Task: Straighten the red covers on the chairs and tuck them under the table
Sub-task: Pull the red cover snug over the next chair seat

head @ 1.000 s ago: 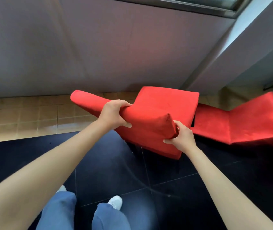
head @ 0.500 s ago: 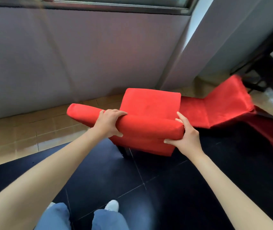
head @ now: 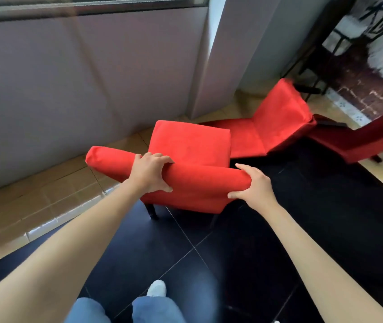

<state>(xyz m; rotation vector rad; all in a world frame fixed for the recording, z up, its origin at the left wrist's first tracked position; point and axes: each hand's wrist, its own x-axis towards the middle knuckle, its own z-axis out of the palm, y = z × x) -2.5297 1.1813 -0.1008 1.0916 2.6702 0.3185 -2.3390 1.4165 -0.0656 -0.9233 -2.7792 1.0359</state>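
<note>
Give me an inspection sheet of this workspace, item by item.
Surface: black tiled floor, tan tile strip by the wall.
Job's things: near red-covered chair, held by its backrest top; second red-covered chair beyond it; a third, darker red, at right.
Clutter: nothing seen.
Grips: left hand wraps the backrest roll; right hand holds its right end.
Cables: nothing seen.
Surroundings: grey wall panels, black metal frame at upper right.
</note>
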